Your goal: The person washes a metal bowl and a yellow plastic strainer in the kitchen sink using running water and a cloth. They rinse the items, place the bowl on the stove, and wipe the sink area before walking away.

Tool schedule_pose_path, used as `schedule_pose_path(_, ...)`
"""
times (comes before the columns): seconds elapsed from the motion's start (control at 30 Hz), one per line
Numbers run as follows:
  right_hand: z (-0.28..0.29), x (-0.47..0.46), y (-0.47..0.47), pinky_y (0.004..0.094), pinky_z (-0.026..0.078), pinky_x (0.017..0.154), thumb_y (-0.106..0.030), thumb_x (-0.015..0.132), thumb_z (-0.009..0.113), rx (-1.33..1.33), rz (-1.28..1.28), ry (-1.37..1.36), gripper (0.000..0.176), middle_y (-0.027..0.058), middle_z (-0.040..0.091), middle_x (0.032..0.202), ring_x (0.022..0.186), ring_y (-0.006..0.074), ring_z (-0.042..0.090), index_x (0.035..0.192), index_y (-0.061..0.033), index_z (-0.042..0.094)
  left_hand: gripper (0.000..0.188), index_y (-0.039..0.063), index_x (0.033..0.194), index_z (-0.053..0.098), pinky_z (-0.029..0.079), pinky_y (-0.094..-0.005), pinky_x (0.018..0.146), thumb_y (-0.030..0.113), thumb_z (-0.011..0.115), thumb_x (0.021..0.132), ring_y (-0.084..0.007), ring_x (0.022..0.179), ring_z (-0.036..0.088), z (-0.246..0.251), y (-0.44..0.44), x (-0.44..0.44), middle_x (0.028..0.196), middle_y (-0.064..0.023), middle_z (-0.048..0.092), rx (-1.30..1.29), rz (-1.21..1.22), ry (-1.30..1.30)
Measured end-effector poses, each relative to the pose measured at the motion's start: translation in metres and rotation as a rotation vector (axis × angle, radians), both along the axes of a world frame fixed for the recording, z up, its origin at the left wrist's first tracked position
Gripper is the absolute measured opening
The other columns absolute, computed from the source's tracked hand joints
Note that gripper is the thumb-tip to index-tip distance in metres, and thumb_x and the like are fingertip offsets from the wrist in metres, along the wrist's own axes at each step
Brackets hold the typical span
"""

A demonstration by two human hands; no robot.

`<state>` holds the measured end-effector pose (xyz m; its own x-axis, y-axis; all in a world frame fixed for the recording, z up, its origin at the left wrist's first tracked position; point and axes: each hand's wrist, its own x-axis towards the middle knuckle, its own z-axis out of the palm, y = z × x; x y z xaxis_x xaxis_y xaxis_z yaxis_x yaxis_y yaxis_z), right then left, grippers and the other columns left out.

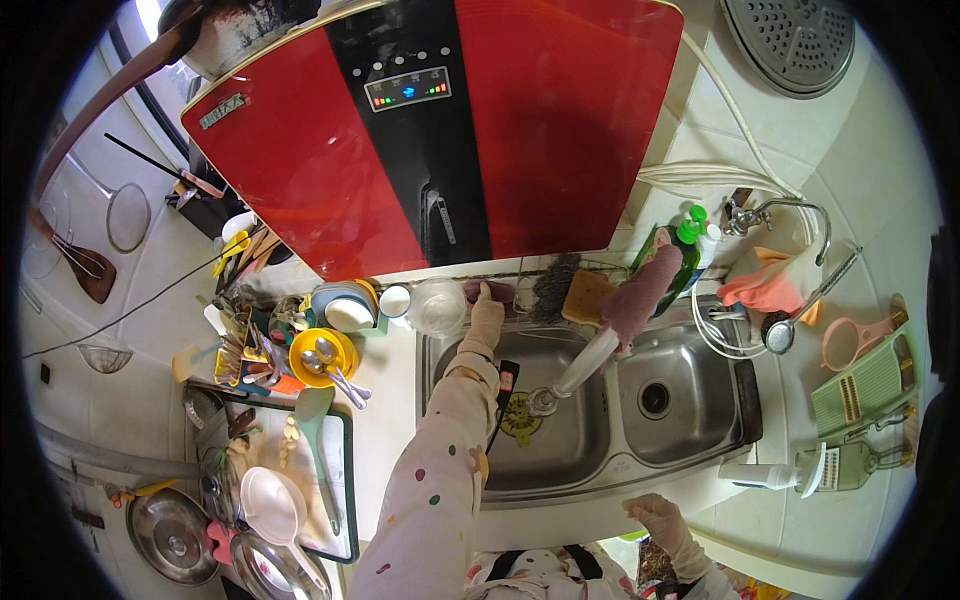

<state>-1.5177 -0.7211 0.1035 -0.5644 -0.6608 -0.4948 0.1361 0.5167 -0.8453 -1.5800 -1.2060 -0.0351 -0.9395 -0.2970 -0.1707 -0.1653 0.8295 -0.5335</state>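
My left hand [486, 319], in a pale glove, reaches over the sink's back rim. Its fingers lie on a folded mauve cloth [501, 292], with the cloth showing on both sides; the fingers' undersides are hidden. Just left of it stands a clear tub [438, 307]. Low in front of the counter, my right hand [661, 525], also gloved, has its fingers curled in and shows nothing in them. Between the hands is a steel double sink [570, 450]. Over its left bowl, a faucet [589, 365] wrapped in mauve cloth points down near a yellow-green drain strainer [520, 421].
A wire rack [529, 304] behind the sink holds a steel-wool scourer [555, 289] and a sponge [583, 298]. Green pump bottle [686, 232] stands behind the faucet. Yellow bowls [322, 356] with spoons and a cutting board [345, 480] occupy the left counter. A red water heater [562, 135] overhangs the back.
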Motion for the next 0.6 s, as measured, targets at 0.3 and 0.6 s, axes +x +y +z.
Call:
schedule_pose_path(0.3,-0.008,0.007,0.010,0.0273,0.047,0.071,-0.015,0.085,0.055,-0.029,-0.014,0.011,0.023,0.0114,0.060,0.091,0.079,0.0169,0.060,0.098,0.0031,0.061,0.039,0.005,0.123,0.044,0.041,-0.0318,0.083,0.011,0.042,0.085,-0.0306,0.094,0.055,-0.114,-0.038,-0.021,0.101,-0.0185,0.059,0.452,0.430,0.566)
schedule_pose_path(0.6,-0.010,0.010,0.009,0.0260,0.048,0.070,-0.010,0.085,0.055,-0.015,-0.047,-0.017,0.019,0.0111,0.060,0.092,0.079,0.0159,0.060,0.098,0.0037,0.061,0.049,0.008,0.130,0.038,0.042,-0.0290,0.078,0.008,0.046,0.081,-0.0252,0.087,0.056,-0.061,-0.021,-0.006,0.095,-0.0168,0.058,1.697,0.723,1.249)
